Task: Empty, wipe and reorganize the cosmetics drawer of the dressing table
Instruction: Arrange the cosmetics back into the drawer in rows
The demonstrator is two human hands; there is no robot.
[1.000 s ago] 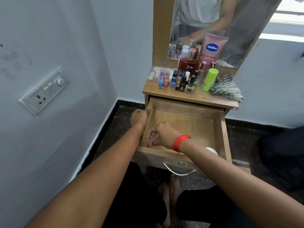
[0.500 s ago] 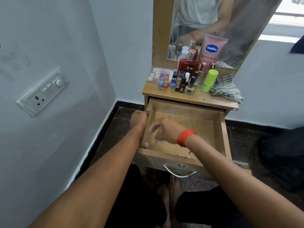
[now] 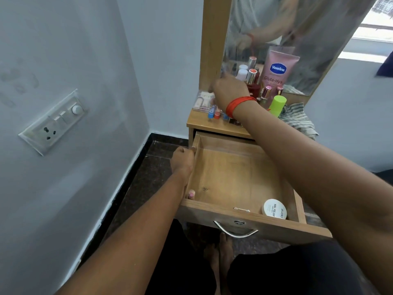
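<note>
The left hand [image 3: 182, 160] clasps the left side wall of the light wooden drawer [image 3: 234, 212], with the thumb on the wall's top edge and the fingers curled on the outside. The right hand [image 3: 230, 90], with an orange-red band [image 3: 239, 104] on its wrist, reaches over the dressing table's wooden top [image 3: 197, 122]. It is blurred, and I cannot tell whether its fingers hold anything.

The drawer is pulled well out below the top. In it, a round white jar labelled nail polish [image 3: 274, 208] leans in the front right corner. A thin metal pin [image 3: 241, 209] lies just left of the jar, by the front wall. A small pink item [image 3: 191, 194] sits in the front left corner. A curved metal handle [image 3: 235, 231] hangs on the drawer front.

Cosmetics crowd the top beneath the right hand: a clear flat case [image 3: 203, 100], small blue and red tubes [image 3: 213, 113], a dark red bottle with a metal cap [image 3: 253, 85], a pink Vaseline tube [image 3: 278, 69] against the mirror [image 3: 308, 28] and a lime green cylinder [image 3: 277, 105]. A striped grey cloth [image 3: 297, 121] lies at the right end.
</note>
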